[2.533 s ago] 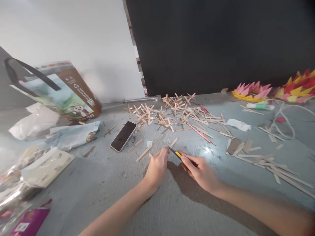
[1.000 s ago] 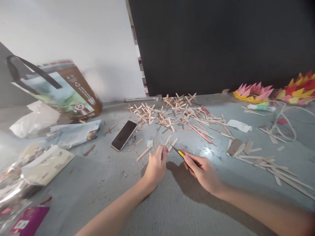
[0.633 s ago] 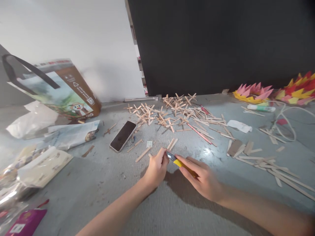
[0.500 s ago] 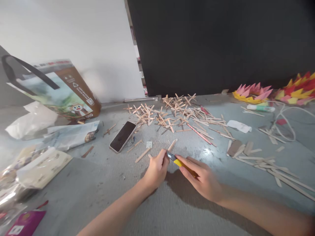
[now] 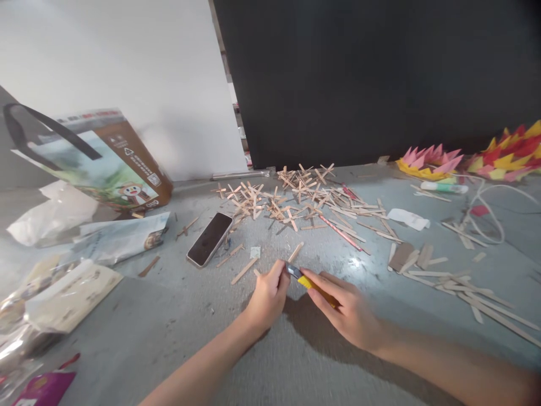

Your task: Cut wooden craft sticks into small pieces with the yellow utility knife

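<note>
My right hand (image 5: 344, 307) is wrapped round a yellow utility knife (image 5: 315, 287), its metal tip pointing up and left. That tip meets a wooden craft stick (image 5: 296, 252) right by my left thumb. My left hand (image 5: 267, 293) is closed on the stick, whose far end sticks out beyond the fingers; the rest of it is hidden in the grip. Loose craft sticks (image 5: 245, 270) lie just left of my left hand, near a small pale square of paper (image 5: 255, 252).
A phone (image 5: 210, 239) lies left of centre. Behind my hands spreads a pile of crossed sticks (image 5: 291, 197) with a red-patterned straw (image 5: 340, 232). More sticks (image 5: 460, 285) are at right, below paper crowns (image 5: 431, 163). A carton bag (image 5: 122, 163) and packets (image 5: 71, 296) stand at left.
The whole view has shifted slightly. Both hands keep nearly the same pose, with the knife tip still against the stick.
</note>
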The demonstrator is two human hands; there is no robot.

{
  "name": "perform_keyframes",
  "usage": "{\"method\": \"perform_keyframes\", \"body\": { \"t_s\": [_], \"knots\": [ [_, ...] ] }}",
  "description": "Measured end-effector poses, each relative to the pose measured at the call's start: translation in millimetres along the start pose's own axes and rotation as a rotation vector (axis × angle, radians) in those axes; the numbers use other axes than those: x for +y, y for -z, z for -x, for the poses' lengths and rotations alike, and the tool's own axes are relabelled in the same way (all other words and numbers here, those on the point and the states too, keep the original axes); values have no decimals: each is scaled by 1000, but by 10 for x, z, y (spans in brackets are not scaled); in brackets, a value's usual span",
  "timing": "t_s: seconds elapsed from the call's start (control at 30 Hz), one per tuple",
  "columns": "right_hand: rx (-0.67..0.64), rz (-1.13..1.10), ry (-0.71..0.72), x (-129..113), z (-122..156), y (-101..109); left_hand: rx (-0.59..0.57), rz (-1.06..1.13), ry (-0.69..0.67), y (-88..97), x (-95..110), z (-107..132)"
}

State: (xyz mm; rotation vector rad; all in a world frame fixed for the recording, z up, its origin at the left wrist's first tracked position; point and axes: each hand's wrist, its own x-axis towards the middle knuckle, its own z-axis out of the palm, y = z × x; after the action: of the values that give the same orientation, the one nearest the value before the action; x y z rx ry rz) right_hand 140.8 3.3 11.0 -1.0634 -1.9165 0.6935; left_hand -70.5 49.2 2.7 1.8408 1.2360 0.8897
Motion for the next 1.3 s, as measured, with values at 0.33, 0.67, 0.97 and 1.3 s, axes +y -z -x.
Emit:
{"method": "perform_keyframes", "body": {
  "t_s": [0.33,0.67,0.97,1.3],
  "knots": [
    [17,-9,-11,-32,-32,16,2,6,39,-8,-5,6],
    [31,-21,-16,-37,-25,29,-6,-13,44,-4,15,2],
    [5,-23,-37,-28,-29,39,-7,-26,36,-4,11,4],
    [-42,-71,-144,30,-15,17,-7,-82,2,-29,-71,16]
  ]
}}
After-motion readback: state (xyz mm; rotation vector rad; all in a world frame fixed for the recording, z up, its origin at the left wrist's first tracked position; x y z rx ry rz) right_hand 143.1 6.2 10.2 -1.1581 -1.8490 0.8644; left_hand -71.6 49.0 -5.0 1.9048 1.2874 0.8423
